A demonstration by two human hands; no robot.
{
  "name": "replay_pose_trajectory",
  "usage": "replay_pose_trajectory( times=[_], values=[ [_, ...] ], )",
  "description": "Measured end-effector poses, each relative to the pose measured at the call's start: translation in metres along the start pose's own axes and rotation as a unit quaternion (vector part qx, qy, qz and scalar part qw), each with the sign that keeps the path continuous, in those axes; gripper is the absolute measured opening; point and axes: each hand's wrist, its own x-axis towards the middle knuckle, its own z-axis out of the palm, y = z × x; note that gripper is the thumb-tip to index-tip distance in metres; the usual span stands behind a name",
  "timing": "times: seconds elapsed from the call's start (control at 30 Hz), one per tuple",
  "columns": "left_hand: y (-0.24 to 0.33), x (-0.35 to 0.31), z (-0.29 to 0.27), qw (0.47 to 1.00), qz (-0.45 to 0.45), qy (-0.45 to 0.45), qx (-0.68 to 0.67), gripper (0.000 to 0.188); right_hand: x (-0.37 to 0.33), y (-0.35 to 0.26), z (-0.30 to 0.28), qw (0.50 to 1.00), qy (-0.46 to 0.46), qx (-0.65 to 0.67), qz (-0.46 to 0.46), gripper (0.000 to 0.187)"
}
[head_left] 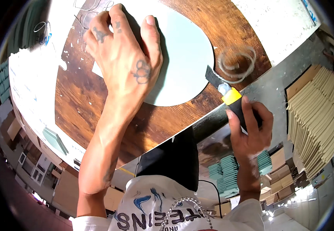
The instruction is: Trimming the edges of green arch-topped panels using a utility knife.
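A pale, light-blue rounded sheet [186, 46] lies flat on the dark brown wood-grain board [80, 96]. My left hand [126, 52] rests on its left part, fingers bent and apart, the thumb stretched out; some fingertips are hidden. At the sheet's lower right edge, my right hand [253, 125] grips a utility knife [234, 101] with a black handle and yellow collar. Its dark blade [212, 77] touches or nearly touches the sheet's rim. Just beyond the blade, a thin whitish curled strip [238, 67], blurred by motion, loops over the board.
Thin trimmed strips [84, 19] and small scraps lie near my left hand. White table covering [32, 84] surrounds the board, with a small green stack [55, 139] on it. Below to the right are green stacks [225, 175] and a tall pile of tan sheets [315, 119].
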Motion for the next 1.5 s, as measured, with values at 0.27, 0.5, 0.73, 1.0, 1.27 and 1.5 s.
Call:
replay_pose_trajectory(
  times=[0.27,0.5,0.73,1.0,1.27,1.5],
  values=[
    [0.018,0.005,-0.020,0.997,-0.026,-0.063,-0.045,0.059,0.032,0.015,-0.004,0.999,-0.037,-0.003,-0.007,0.054],
    [0.016,0.000,-0.015,0.996,-0.034,-0.058,-0.060,0.060,0.071,0.037,-0.006,0.995,-0.056,-0.005,-0.084,0.049],
    [-0.007,0.004,-0.001,0.995,0.014,-0.049,-0.082,0.060,0.087,0.057,-0.005,0.986,-0.078,0.018,-0.148,0.051],
    [0.023,0.010,-0.009,0.999,-0.038,-0.002,-0.022,0.041,0.037,0.026,-0.007,0.992,-0.081,0.046,-0.082,0.051],
    [0.020,0.005,-0.011,0.996,-0.069,0.011,-0.055,0.035,0.044,0.027,0.000,0.994,-0.056,0.031,-0.094,0.056],
    [0.011,0.001,-0.010,0.999,-0.026,0.019,-0.025,0.035,0.066,0.026,0.003,0.992,-0.051,0.043,-0.111,0.055]
  ],
)
